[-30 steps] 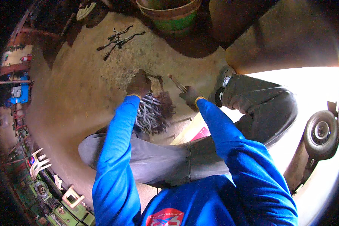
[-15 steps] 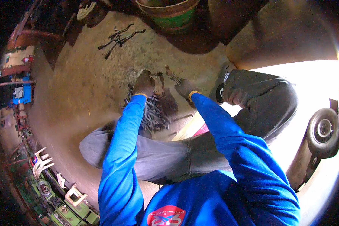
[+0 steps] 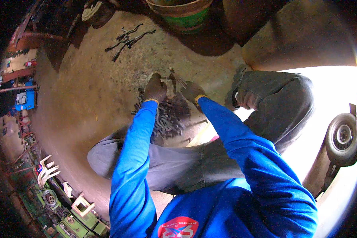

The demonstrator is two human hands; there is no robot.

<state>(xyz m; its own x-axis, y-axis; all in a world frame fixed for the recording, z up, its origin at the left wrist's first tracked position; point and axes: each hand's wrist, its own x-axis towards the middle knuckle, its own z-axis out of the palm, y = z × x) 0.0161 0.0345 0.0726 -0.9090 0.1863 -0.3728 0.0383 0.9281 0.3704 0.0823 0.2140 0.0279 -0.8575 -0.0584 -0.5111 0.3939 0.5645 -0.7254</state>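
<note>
My left hand [image 3: 155, 89], in a dark glove with a yellow cuff, is closed on a short dark metal rod [image 3: 165, 77] that sticks out to its right. My right hand [image 3: 192, 92], gloved alike, is closed around a metal tool [image 3: 182, 82] with a shaft like several thin bars. The tool's exact kind is unclear. Between the hands stands a dark upright piece [image 3: 172, 76], close to the rod's end; whether they touch cannot be made out. Below my hands lies a heap of short dark metal rods [image 3: 168, 123], partly covered by my left forearm.
Several long dark metal tools [image 3: 126, 41] lie crossed on the concrete floor ahead. A bucket with a green band [image 3: 186, 20] stands beyond them. A wheel with a tyre [image 3: 341, 137] is at the right, and green machinery [image 3: 73, 226] at the lower left. My bent legs [image 3: 174, 168] frame the heap.
My right hand has come slightly left and lower, bringing the tool nearer the upright piece. The left hand still grips the rod. The whole view has shifted a little.
</note>
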